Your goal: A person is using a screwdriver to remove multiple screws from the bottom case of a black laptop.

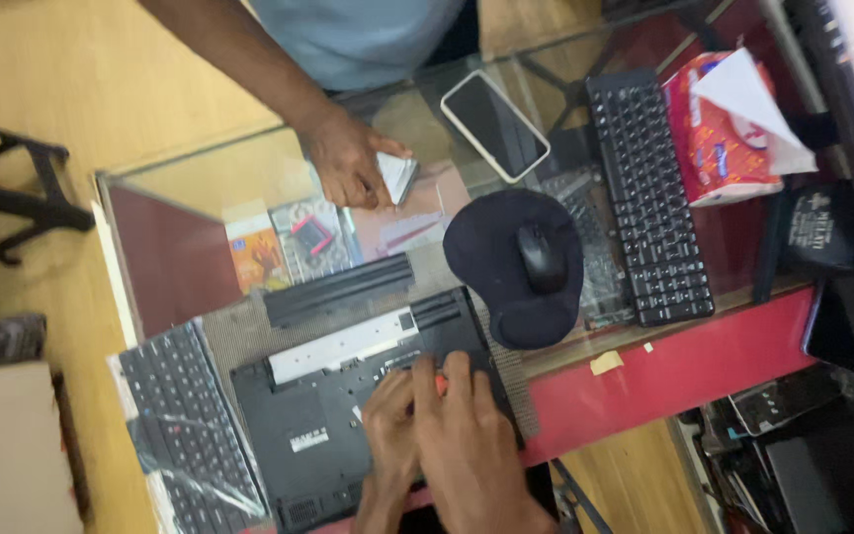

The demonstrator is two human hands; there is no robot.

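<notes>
Head view, looking down on a glass counter (200, 163) with a red front.

Both of the wearer's hands rest on the upturned underside of a black laptop (323, 420) lying at the near edge of the counter. The right hand (471, 445) lies over the laptop's right portion, fingers curled together around a small orange-red tool tip (439, 379) that shows between the fingers; the rest of the tool is hidden, so its kind cannot be told. The left hand (387, 420) sits just beside it, touching it, fingertips pressed down on the laptop base; whether it pinches anything cannot be told.

Relative to the grip:
- Just beyond the fingertips: the silver strip of the open battery bay (343, 346), and past that a long black battery pack (338, 287) lying apart from the laptop.
- To the left: a loose keyboard in clear plastic wrap (185, 425).
- Beyond and to the right: a black mouse (541, 255) on a dark mouse pad (491, 237), then a black keyboard (647, 198) and a red tissue pack (719, 133).
- Well beyond: a smartphone (494, 126), screen dark.

Another person's hand (348, 158) reaches from the far side, resting on a small white object (397, 176) on the glass.
</notes>
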